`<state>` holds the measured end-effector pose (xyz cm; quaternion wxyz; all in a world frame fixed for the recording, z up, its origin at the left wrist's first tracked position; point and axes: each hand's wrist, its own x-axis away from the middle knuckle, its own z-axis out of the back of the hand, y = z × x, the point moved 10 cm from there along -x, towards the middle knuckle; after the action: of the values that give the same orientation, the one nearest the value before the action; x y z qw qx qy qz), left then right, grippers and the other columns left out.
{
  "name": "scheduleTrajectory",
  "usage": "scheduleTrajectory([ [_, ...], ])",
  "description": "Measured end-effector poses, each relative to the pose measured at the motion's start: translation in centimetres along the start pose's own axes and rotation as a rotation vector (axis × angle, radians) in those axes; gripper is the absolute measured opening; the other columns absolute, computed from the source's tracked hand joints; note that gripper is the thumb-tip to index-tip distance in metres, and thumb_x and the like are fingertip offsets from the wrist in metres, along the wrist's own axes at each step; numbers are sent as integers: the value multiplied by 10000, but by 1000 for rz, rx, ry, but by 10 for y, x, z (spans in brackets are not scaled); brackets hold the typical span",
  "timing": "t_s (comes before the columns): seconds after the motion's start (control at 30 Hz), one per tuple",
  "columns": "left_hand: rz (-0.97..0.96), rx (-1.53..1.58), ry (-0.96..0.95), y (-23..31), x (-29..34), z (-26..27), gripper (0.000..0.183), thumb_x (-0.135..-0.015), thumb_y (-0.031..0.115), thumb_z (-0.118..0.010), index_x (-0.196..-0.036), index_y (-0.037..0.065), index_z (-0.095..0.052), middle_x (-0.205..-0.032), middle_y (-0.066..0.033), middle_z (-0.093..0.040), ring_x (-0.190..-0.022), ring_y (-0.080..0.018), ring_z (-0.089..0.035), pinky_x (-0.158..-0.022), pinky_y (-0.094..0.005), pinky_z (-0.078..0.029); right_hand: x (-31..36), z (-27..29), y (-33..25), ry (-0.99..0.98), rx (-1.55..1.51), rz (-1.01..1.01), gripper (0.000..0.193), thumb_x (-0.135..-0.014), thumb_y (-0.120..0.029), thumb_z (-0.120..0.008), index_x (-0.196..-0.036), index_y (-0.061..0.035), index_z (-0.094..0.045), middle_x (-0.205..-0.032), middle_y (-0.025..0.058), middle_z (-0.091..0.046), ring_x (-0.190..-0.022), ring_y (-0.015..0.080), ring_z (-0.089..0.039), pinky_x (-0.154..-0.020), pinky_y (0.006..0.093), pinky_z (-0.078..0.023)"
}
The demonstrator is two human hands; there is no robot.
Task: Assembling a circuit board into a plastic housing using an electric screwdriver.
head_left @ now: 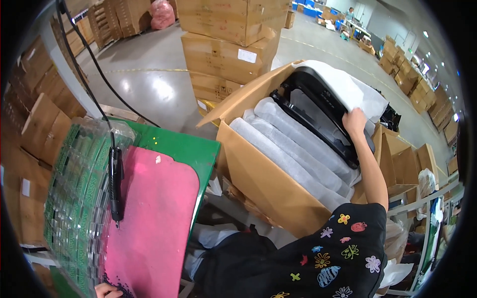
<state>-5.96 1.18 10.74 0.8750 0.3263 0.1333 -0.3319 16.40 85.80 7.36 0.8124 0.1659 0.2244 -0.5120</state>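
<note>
My right hand (354,123) reaches into an open cardboard box (278,201) on the right. Its fingers are closed on the edge of a white foam sheet (343,87), beside a black plastic housing (318,94) that stands tilted and partly unwrapped. Several more pieces wrapped in white foam (283,154) lie in a row in the box. At the bottom left, my left hand (108,291) is mostly cut off by the picture's edge. It is by a heap of small black screws (119,284) on a pink mat (154,218); whether its fingers are closed does not show.
A black electric screwdriver (116,184) hangs on a cable over the mat. Clear trays with green parts (74,198) stand along the left of the green table (201,151). Tall stacked cartons (223,54) rise behind. An open carton (397,159) sits right of the box.
</note>
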Motion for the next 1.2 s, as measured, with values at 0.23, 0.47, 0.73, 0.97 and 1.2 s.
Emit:
scheduleTrajectory([
  [0.23, -215, 49, 46, 48, -15, -2, 165, -849, -105, -558, -932, -11, -666, -942, -176, -627, -859, -334, -623, -800, -424, -521, 11, 175, -72, 251, -433, 474, 392, -823, 6, -587, -1185, -114, -677, -1035, 175, -701, -965, 380, -673, -804, 441, -538],
  [0.47, -21, 165, 151, 36, 0, -2, 313, -815, 71, -608, -1114, -18, -630, -1033, -171, -667, -888, -285, -620, -845, -414, -502, 103, 257, -316, 37, -450, 1186, 311, -878, -357, -729, -825, -69, -624, -683, 152, -649, -653, 363, -676, -593, 439, -528],
  [0.73, 84, -151, 26, 15, -62, -67, 432, -872, 242, -746, -1214, 9, -626, -1168, -172, -640, -1136, -343, -581, -963, -420, -475, 326, 230, -531, -236, -505, 1915, 525, -967, -557, -568, -847, -46, -592, -601, 175, -637, -586, 408, -662, -546, 506, -544],
  [0.97, 208, -337, 24, -55, -18, -69, 190, -873, 228, -713, -908, 44, -681, -889, -93, -635, -909, -301, -633, -765, -420, -516, 359, 319, -665, -8, -1053, 1850, 225, -956, -242, -575, -866, -36, -590, -806, 178, -677, -792, 387, -692, -695, 511, -548],
  [1.2, 120, -260, 76, -56, -25, -72, 218, -833, 195, -742, -881, 31, -606, -881, -109, -589, -882, -310, -625, -742, -420, -539, 310, 228, -884, -66, -682, 1506, 268, -897, -186, -583, -1115, -51, -663, -1292, 168, -595, -1233, 339, -567, -986, 509, -493],
])
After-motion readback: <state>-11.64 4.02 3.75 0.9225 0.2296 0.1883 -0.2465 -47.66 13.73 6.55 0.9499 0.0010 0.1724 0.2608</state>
